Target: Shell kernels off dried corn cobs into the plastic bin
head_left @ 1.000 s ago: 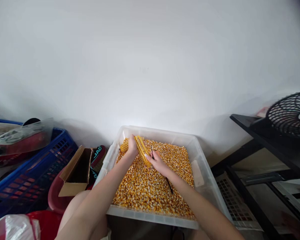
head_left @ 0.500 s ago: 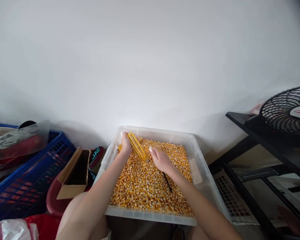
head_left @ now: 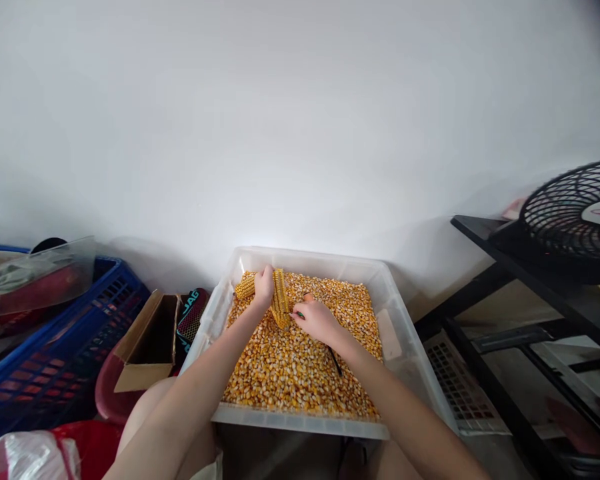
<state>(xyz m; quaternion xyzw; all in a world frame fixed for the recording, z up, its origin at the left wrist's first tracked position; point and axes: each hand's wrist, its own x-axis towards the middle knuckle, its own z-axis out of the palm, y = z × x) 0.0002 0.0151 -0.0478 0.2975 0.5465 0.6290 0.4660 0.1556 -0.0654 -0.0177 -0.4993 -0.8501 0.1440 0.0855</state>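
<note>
Over a translucent plastic bin [head_left: 260, 417] of loose corn kernels [head_left: 300, 373], my left hand [head_left: 265, 285] is wrapped round a yellow ear of corn [head_left: 280, 303]. The ear stands steeply, its lower end toward me, with a darker groove along its rows. My right hand [head_left: 317, 321] is closed on a thin tool [head_left: 299, 314] with a dark, partly green end, whose tip meets the ear's lower part. Its exact kind is hidden by the fingers. A second ear of corn [head_left: 245, 287] lies on the kernels left of my left hand. A black strap [head_left: 335, 361] hangs below my right wrist.
On the left are a blue crate [head_left: 55, 360], an open cardboard box [head_left: 147, 340] and a reddish basin [head_left: 110, 383]. A black fan [head_left: 575, 220] stands on a black rack [head_left: 485, 260] at the right. Behind the bin rises a white wall [head_left: 300, 133].
My left hand has shifted right and turned the ear more upright, exposing the second ear. My right hand has moved slightly left, and the tool's tip now touches the ear.
</note>
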